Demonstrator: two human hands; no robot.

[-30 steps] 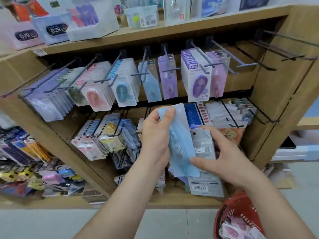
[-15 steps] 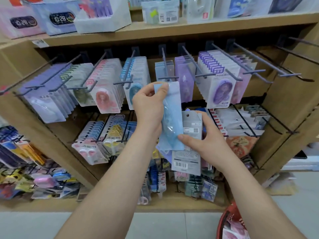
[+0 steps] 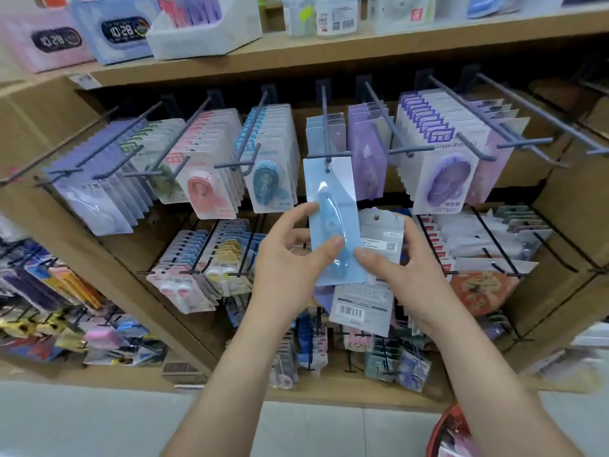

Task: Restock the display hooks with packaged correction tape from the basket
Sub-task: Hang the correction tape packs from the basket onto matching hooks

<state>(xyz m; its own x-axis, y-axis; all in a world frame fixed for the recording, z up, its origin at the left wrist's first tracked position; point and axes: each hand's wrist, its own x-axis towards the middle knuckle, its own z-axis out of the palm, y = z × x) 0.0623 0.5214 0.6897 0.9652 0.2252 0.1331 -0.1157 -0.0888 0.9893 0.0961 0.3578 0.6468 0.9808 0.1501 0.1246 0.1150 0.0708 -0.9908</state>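
The left hand (image 3: pixel 286 262) pinches a slim, glossy pale-blue blister card (image 3: pixel 333 192) of correction tape, its top meeting the tip of a thin grey metal hook (image 3: pixel 324 127). The right hand (image 3: pixel 412 275) grips a flat grey barcoded pack (image 3: pixel 379 239), thumb touching the blue card's edge.

The basket (image 3: pixel 443 427) is cut off bottom-right.

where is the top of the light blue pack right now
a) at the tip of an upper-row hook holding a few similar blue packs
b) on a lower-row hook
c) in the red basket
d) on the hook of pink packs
a: the left hand pinches the light blue pack with its hang hole at the tip of the upper hook, while the right hand holds grey packs.
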